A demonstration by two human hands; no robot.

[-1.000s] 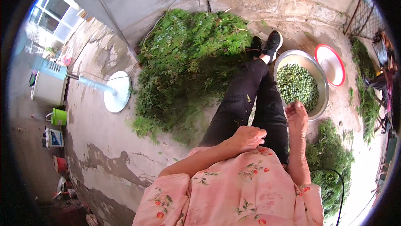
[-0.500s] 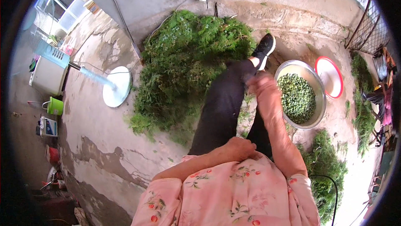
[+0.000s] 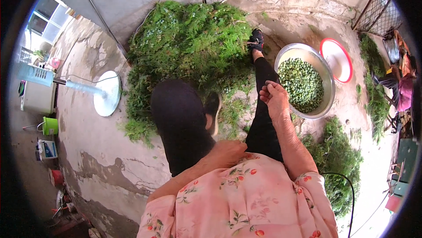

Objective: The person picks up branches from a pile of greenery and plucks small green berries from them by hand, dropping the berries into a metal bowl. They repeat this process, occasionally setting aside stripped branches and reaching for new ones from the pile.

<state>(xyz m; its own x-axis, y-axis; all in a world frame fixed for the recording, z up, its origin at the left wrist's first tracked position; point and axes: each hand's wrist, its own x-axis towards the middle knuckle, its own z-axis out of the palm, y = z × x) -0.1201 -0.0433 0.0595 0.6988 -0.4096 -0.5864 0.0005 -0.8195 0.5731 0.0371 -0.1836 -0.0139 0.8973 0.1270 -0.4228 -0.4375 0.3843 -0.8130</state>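
My right hand (image 3: 277, 101) is held above my right leg, beside the left rim of a wide metal bowl (image 3: 329, 89). Its fingers are curled in toward the thumb; anything between them is too small to make out. Inside the bowl lies a heap of small round green berries (image 3: 301, 84). My left hand (image 3: 229, 152) rests at my lap, closed, its fingertips partly hidden. Ahead of my legs spreads a big pile of cut green branches (image 3: 189, 44), with pale bluish berries among the leaves.
A red-rimmed white basin (image 3: 337, 62) stands just past the bowl. More greenery (image 3: 334, 163) lies at the right. Leftward are a fan's round white base (image 3: 107, 94), a green bucket (image 3: 50, 126) and a metal pole (image 3: 103, 20) leaning by the wall.
My left leg has swung left from across the right one and is now bent; my right leg stretches forward. My right hand, blurred before, now shows sharply near the bowl. The view has shifted.
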